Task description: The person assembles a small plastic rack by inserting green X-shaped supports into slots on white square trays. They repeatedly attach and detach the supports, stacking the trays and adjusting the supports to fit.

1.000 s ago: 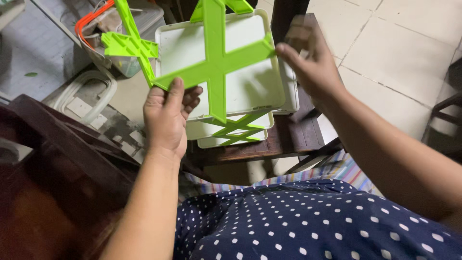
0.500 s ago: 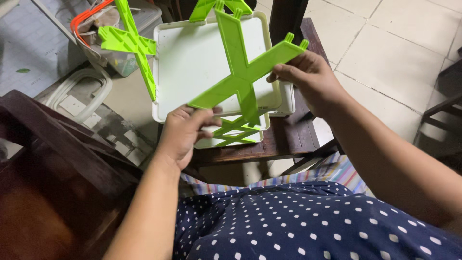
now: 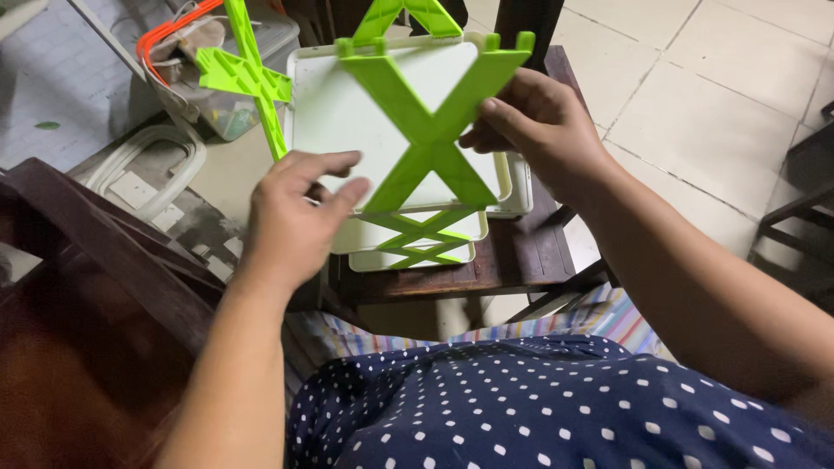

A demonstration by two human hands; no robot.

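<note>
Closest to me, my lap in a dark blue dotted dress [image 3: 556, 408], then both forearms reaching out over a dark wooden desk [image 3: 521, 256]. My left hand [image 3: 291, 221] sits at the lower left leg of the green X-shaped brace [image 3: 430, 130]; the grip is loose, fingers spread and curled, thumb over the top, touching the leg's end but not clamped hard as far as I can tell. My right hand [image 3: 539, 126] pinches the upper right arm of the brace, thumb in front, fingers behind. The brace is held up in the air, roughly upright, in front of the white square tray [image 3: 330, 113] that tops a stack.

Handling, by my judgement: thin moulded plastic, light, fairly stiff but likely to flex if twisted, smooth and a bit slippery. The small prongs at the arm tips look like the weak spots, so best taken on the flat arms just short of the tips, one hand per diagonal end.

Under the top tray, more white trays [image 3: 408, 243] with green braces between them. Further left, another green brace [image 3: 248, 78] stands beside the stack, just in front of a clear bin with an orange rim [image 3: 178, 35]. A white looped frame [image 3: 156, 165] lies on the floor. Pale floor tiles [image 3: 712, 78] to the right.
</note>
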